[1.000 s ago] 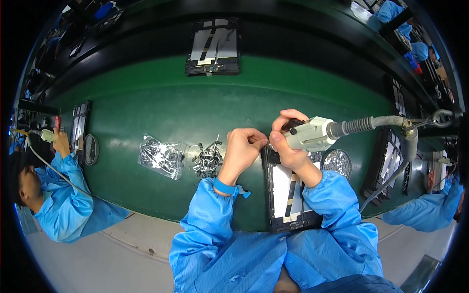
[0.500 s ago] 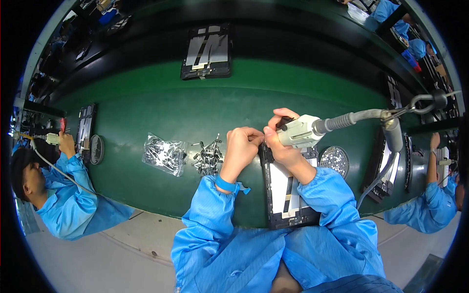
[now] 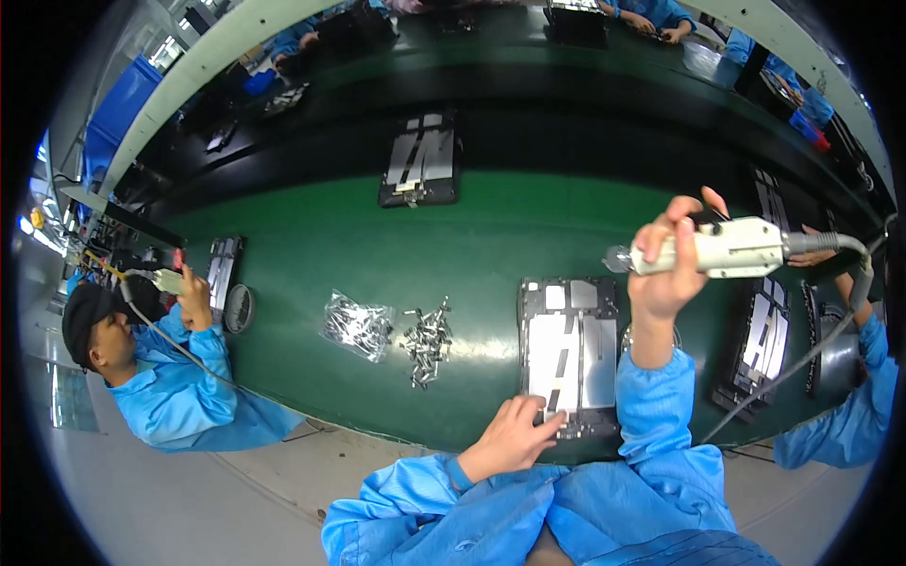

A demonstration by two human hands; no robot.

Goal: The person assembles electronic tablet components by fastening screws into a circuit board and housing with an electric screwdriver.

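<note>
An opened tablet [image 3: 599,354] lies in front of me, its silver battery panels and black frame showing. My left hand [image 3: 517,436] rests at its lower left edge, fingers spread over the frame and the panel's bottom. My right hand [image 3: 668,269] is wrapped round a cream electric screwdriver [image 3: 731,249], raised beyond the tablet's upper right corner. The screwdriver's tip points left, apart from the tablet. To the left are a loose pile of small black-and-silver parts [image 3: 427,341] and a clear plastic bag [image 3: 358,326] of similar parts. My right forearm hides most of a round dish.
Another opened tablet [image 3: 421,165] lies further back. More tablets [image 3: 760,340] sit at the right, near the screwdriver's hanging cable [image 3: 802,363]. At the left a person [image 3: 160,368] in blue works beside a tablet [image 3: 222,272] and a round dish [image 3: 239,308]. A metal beam crosses above.
My left hand has moved from the tablet's upper left corner to its lower edge. The right hand has lifted the screwdriver away to the upper right. The whole view has shifted.
</note>
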